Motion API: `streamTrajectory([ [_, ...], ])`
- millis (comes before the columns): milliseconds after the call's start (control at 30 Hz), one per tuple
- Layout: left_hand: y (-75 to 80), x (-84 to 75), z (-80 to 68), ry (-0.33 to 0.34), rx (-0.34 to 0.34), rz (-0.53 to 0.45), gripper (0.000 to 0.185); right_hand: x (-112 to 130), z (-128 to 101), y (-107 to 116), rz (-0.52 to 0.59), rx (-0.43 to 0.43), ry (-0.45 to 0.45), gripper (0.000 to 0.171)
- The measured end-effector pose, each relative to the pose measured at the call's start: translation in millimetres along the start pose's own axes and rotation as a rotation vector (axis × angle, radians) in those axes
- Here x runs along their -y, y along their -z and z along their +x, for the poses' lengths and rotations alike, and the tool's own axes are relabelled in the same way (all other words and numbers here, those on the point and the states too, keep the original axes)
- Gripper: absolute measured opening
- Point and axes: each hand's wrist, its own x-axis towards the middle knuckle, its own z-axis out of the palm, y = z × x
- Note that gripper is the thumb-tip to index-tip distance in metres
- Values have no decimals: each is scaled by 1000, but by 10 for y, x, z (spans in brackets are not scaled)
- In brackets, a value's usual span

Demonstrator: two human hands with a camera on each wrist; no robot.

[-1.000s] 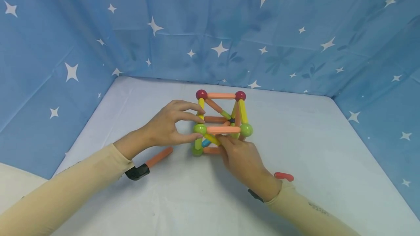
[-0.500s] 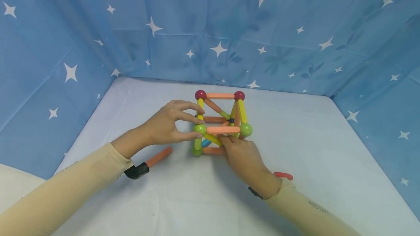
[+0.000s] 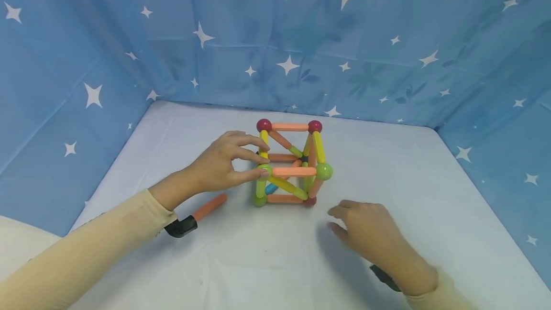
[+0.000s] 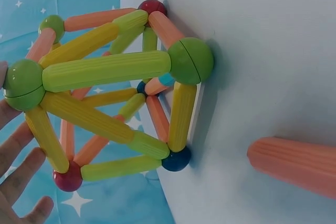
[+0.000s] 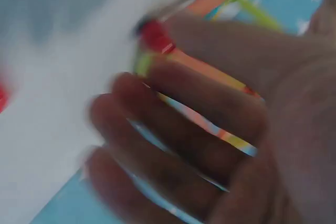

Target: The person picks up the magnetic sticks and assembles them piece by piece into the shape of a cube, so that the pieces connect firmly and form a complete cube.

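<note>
The left hand (image 3: 219, 164) reaches in from the left edge of the tabletop (image 3: 430, 195) and pinches the cube frame (image 3: 289, 164) at its near upper left corner: the thumb lies against the green ball (image 3: 262, 171) there, while the index and middle fingers curl onto the yellow rod (image 3: 263, 140) that runs back from it toward a dark red ball (image 3: 264, 125). In the left wrist view those fingers (image 4: 18, 174) lie fairly straight along the frame's side, touching the same green ball (image 4: 22, 83). The right hand (image 3: 370, 231) hangs just above the tabletop, near the frame's right front corner but apart from it; its fingers are relaxed and slightly spread, and it holds nothing. The right wrist view is blurred and shows only the loosely opened fingers (image 5: 173, 129) with the frame's colours behind them. The cube frame stands upright around the middle of the tabletop, somewhat toward its far edge. It is made of ridged orange, yellow and lime-green rods joined at green, dark red and dark blue balls, with diagonal rods crossing its faces and a short light-blue piece inside. A loose orange rod (image 3: 208, 206) lies on the tabletop near the left wrist, toward the left edge.
</note>
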Motion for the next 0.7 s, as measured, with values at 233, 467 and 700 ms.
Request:
streamTrajectory([
  [233,2,1,13,21,13,11,24,-552,-225,-194,45,249,-122,30],
  [467,0,-1,4,63,15,-18,24,-702,-226,-290,53,223,-91,21],
  [700,-11,-13,13,66,15,-25,22,-784,-63,-158,55,172,-47,20],
])
